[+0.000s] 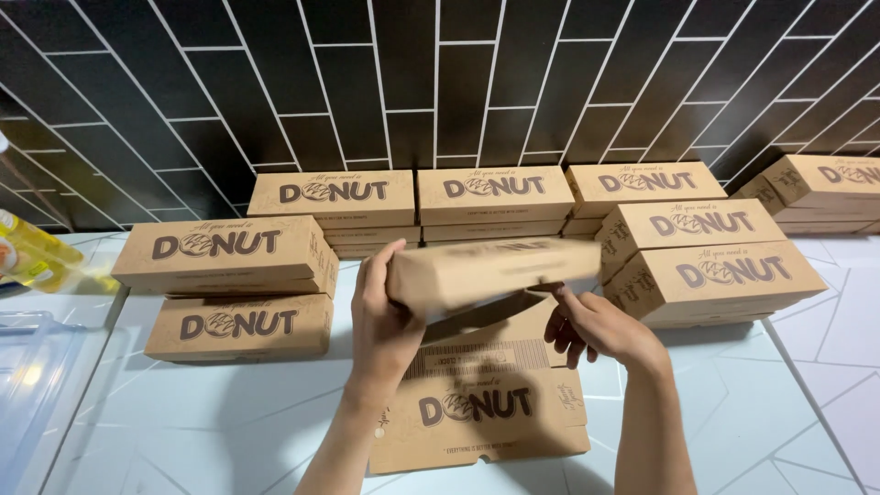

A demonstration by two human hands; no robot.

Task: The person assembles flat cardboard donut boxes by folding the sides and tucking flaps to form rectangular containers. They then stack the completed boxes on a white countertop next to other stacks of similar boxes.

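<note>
A flat brown cardboard box [495, 268], long and shallow, is held up over the white counter [211, 422], blurred by motion. My left hand [383, 316] grips its left end, thumb on the near side. My right hand [598, 323] is under the box's right part, fingers curled at a dark open flap beneath it. Below both hands lies an unfolded printed cardboard blank [481, 412], flat on the counter.
Folded brown boxes stand stacked along the black tiled wall: a pile at left [229, 289], piles at the back [417, 206], at right [715, 266] and far right [820, 188]. A yellow bottle [27, 249] and a clear plastic bin [32, 385] are at the left edge.
</note>
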